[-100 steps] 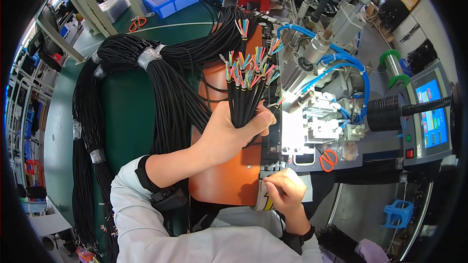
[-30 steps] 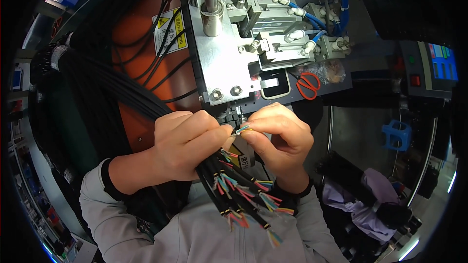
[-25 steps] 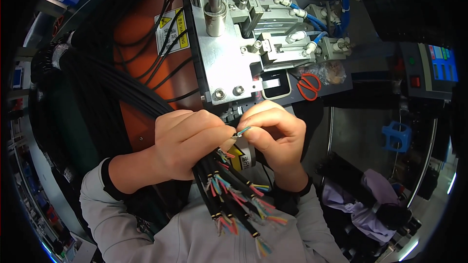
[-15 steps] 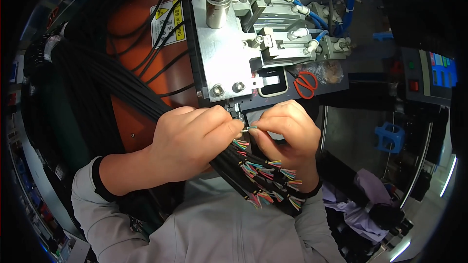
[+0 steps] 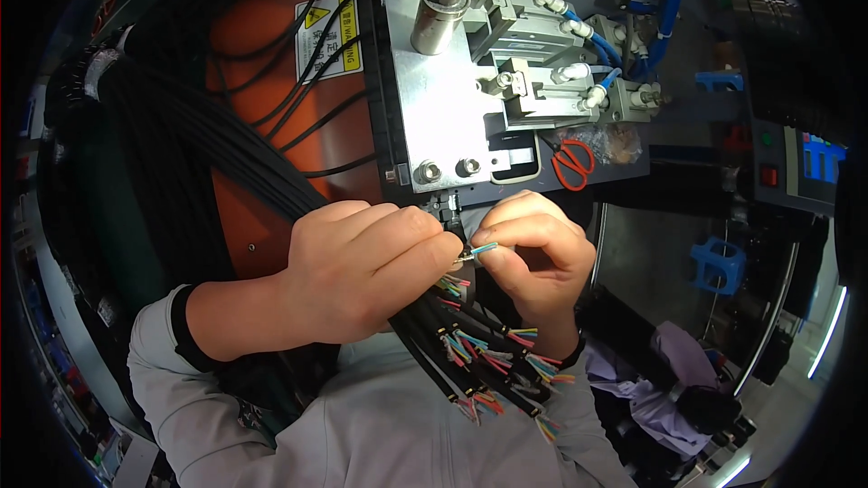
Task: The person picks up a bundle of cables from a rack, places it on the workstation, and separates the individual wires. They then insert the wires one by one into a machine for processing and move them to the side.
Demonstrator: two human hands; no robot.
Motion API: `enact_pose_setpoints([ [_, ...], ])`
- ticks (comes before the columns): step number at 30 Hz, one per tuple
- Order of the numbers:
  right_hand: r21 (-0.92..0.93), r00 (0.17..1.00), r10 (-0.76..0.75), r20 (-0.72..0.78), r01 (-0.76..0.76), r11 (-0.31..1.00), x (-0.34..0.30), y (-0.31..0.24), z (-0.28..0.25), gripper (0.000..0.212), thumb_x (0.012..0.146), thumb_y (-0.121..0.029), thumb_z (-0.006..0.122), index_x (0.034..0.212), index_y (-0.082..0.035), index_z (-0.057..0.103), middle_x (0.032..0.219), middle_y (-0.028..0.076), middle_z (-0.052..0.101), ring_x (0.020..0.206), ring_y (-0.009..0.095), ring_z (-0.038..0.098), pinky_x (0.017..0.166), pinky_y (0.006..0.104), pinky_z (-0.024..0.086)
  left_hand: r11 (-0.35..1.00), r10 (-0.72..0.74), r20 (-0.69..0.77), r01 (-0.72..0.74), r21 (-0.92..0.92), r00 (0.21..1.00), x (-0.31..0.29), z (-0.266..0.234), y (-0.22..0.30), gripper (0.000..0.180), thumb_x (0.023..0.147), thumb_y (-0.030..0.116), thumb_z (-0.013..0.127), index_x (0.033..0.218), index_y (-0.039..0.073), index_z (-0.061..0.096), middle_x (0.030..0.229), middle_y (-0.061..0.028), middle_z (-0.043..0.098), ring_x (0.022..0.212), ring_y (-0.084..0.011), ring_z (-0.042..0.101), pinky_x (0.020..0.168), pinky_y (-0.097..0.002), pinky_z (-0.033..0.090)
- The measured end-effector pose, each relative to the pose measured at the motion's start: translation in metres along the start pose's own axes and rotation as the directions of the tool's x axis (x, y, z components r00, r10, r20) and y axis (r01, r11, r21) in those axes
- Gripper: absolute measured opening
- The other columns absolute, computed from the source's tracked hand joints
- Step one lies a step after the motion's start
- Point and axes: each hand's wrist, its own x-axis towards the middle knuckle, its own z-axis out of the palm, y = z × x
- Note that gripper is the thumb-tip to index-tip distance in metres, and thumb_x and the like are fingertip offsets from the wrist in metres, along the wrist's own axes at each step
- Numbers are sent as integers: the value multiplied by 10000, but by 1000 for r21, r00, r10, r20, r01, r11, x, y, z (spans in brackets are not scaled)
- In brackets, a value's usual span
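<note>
My left hand (image 5: 366, 262) is closed around a black cable, its fingertips at the stripped end; most of that cable is hidden by the hand. Thin coloured wires (image 5: 485, 248), mainly blue-green, stick out of this end toward my right hand (image 5: 541, 258), whose thumb and forefinger pinch them. Beneath the hands, a bundle of black cables (image 5: 420, 334) fans out, with stripped ends (image 5: 488, 357) showing red, blue, yellow and white wires. Just beyond my fingertips stands a small dark metal fixture (image 5: 446, 205) at the machine's near edge.
A metal pneumatic machine (image 5: 443, 108) with blue hoses (image 5: 669, 0) fills the far side. Red-handled scissors (image 5: 572, 165) lie beside a clear plastic bag (image 5: 610, 143). Black cables (image 5: 208, 140) run across an orange-brown surface (image 5: 271, 226) at left. A blue stool (image 5: 719, 265) stands at right.
The machine and surface sit slightly further right in view. The wires between my hands show longer past the right fingertips. The loose cable ends have shifted a little downward.
</note>
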Motion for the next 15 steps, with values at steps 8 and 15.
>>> enact_pose_setpoints([
  [8, -345, 982, -108, 157, 157, 925, 3, -7, -14, 134, 675, 22, 725, 783, -6, 651, 730, 82, 633, 651, 212, 599, 622, 292, 467, 1000, -27, 212, 29, -7, 977, -4, 0, -2, 228, 700, 195, 658, 874, 49, 662, 730, -23, 561, 597, -147, 564, 494, -270, 378],
  [15, -537, 991, -132, -32, 95, 838, -6, 16, -6, 113, 691, 73, 678, 779, 16, 635, 726, 89, 620, 662, 188, 586, 604, 279, 458, 955, -3, 179, -50, 293, 984, -10, 5, 5, 338, 678, 118, 638, 1003, 41, 687, 751, -12, 552, 567, -117, 500, 478, -262, 339],
])
